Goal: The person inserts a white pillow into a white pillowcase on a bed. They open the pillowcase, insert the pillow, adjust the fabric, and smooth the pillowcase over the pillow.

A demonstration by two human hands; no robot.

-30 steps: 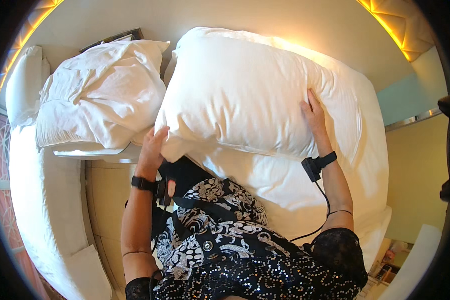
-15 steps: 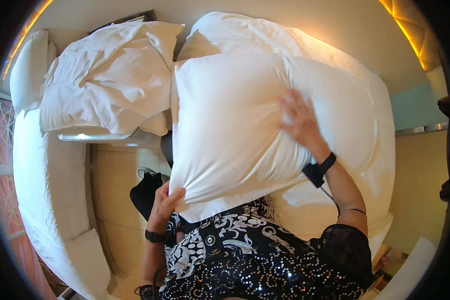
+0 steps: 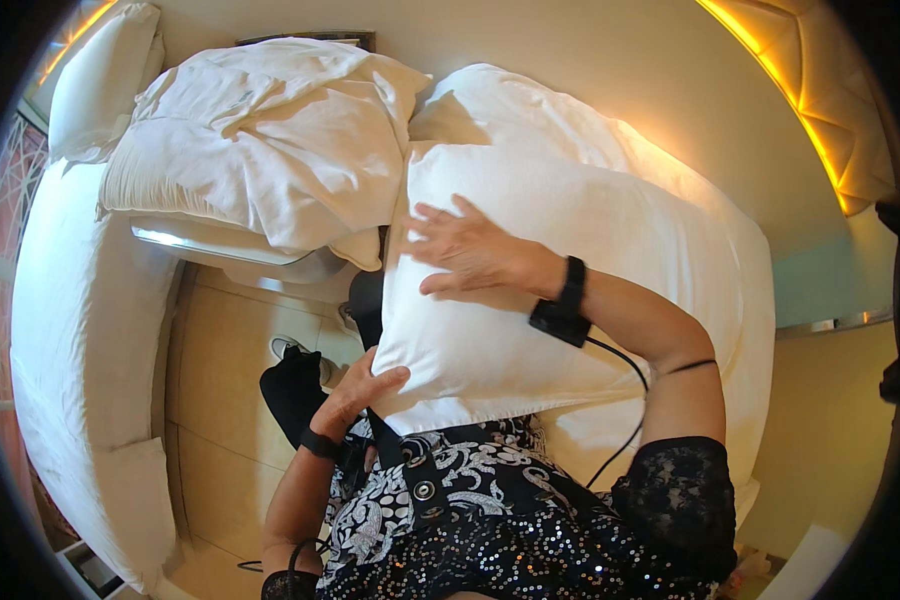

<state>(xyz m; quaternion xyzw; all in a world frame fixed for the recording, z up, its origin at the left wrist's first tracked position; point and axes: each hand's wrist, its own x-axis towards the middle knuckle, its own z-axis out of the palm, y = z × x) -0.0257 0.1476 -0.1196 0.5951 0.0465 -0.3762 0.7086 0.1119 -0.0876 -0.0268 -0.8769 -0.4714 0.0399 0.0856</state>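
Note:
A white pillow (image 3: pixel 470 350) lies in front of me, its near edge against my body and its far side against the white bedding. My left hand (image 3: pixel 362 388) grips the pillow's near left corner, thumb on top and the other fingers hidden beneath. Over the pillow's left part is my right hand (image 3: pixel 470 250), fingers spread and palm down. Whether the palm presses on the cloth or hovers just above it, I cannot tell. A black band with a small box and a cable (image 3: pixel 562 318) circles my right wrist.
Crumpled white linen and pillows (image 3: pixel 280 140) are heaped on a small table (image 3: pixel 220 240) to the left. Beyond it stands a white-covered bed (image 3: pixel 60 330) with an upright pillow (image 3: pixel 105 85). More white bedding (image 3: pixel 570 110) lies behind my pillow. Tiled floor (image 3: pixel 220 400) shows between the beds.
My right hand has moved left across the pillow from its right part, with fingers spread. My left hand stays on the near left corner. The view has shifted slightly.

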